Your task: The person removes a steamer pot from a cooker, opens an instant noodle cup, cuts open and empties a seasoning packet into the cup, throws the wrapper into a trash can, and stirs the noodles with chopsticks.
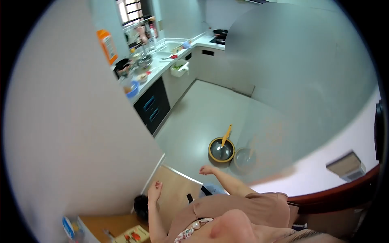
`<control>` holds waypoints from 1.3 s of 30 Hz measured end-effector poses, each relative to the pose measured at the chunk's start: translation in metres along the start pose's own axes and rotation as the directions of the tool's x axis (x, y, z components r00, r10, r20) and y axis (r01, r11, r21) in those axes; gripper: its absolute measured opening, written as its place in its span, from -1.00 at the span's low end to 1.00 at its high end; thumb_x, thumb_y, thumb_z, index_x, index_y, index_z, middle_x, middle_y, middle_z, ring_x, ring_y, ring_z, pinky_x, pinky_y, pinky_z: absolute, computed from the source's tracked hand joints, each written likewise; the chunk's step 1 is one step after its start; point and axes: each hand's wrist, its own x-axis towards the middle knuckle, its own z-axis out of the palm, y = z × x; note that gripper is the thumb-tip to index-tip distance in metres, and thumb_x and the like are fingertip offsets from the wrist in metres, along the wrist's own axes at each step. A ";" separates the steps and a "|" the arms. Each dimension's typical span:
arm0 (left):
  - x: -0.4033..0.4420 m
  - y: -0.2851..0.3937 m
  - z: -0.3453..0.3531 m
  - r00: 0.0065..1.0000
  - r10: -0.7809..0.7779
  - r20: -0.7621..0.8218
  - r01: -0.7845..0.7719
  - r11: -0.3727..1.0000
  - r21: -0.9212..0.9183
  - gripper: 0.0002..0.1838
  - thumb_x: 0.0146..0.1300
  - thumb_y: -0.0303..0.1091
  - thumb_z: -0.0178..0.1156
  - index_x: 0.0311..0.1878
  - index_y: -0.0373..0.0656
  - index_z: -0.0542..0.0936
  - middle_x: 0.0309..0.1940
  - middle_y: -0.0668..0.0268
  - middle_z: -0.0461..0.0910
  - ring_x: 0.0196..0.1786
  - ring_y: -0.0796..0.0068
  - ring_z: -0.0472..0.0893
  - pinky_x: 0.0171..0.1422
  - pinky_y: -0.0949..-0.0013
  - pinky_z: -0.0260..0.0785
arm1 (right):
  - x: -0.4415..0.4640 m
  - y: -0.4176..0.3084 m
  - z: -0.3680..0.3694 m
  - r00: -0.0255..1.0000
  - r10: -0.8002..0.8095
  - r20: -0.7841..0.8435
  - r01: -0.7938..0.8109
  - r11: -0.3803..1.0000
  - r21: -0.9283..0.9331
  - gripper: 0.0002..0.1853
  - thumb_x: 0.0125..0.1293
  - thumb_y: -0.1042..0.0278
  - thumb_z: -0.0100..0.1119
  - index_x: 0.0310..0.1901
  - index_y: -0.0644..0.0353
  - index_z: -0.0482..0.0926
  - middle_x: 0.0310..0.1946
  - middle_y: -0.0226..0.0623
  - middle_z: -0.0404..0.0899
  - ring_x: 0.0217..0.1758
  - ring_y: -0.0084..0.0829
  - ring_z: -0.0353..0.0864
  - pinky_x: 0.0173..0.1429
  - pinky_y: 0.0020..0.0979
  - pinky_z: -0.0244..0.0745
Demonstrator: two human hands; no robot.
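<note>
My left hand [155,191] is raised in front of me, its fingers loosely bent and a little apart, with nothing in it. It is nearest to the wall edge and a black round object [141,206]. My right hand [206,170] hangs ahead of my body, fingers loosely curled and holding nothing visible. Just beyond it, on the kitchen floor, stands a dark basin with a yellow rim [221,150]. A yellow-handled tool [227,135] leans in the basin, its lower end not clear. Neither hand touches the basin.
A frosted glass panel [300,81] on the right mirrors the basin. The floor strip [182,174] crosses the doorway. Along the left runs a counter with a sink [167,47], a blue bowl [131,89], a black-fronted appliance [152,105] and a hanging white bin [179,69].
</note>
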 end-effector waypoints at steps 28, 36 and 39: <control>0.791 0.347 0.184 0.715 0.477 0.511 -0.345 0.877 -0.336 -0.69 0.23 -0.27 0.19 -0.01 -0.22 0.56 -0.23 0.11 0.65 -0.20 0.36 0.65 -0.09 0.38 0.47 | 0.286 -0.022 -0.792 0.901 -0.025 -0.433 -0.021 0.995 -0.102 -0.50 0.21 0.03 0.21 0.10 0.15 0.46 0.00 -0.18 0.50 0.06 -0.30 0.50 0.07 -0.32 0.45; 0.974 0.484 0.201 0.712 0.502 0.491 -0.460 0.862 -0.215 -0.66 0.19 -0.25 0.20 -0.02 -0.22 0.56 -0.22 0.15 0.65 -0.18 0.25 0.64 -0.07 0.33 0.47 | 0.218 -0.052 -1.178 0.038 -0.600 -0.799 -0.193 0.780 -0.595 -0.47 0.01 0.18 0.34 0.02 0.09 0.38 0.36 0.05 -0.04 0.30 0.10 0.21 0.25 -0.10 0.32; 1.043 0.441 0.252 0.781 0.368 0.505 -0.316 0.930 -0.189 -0.66 0.18 -0.25 0.21 -0.03 -0.21 0.56 -0.22 0.14 0.64 -0.18 0.22 0.64 -0.09 0.30 0.46 | 0.175 -0.105 -1.317 -0.083 -0.571 -0.817 -0.404 0.768 -0.497 -0.58 0.00 0.27 0.26 -0.07 0.07 0.38 0.41 -0.09 -0.10 0.13 -0.01 0.45 0.10 -0.20 0.45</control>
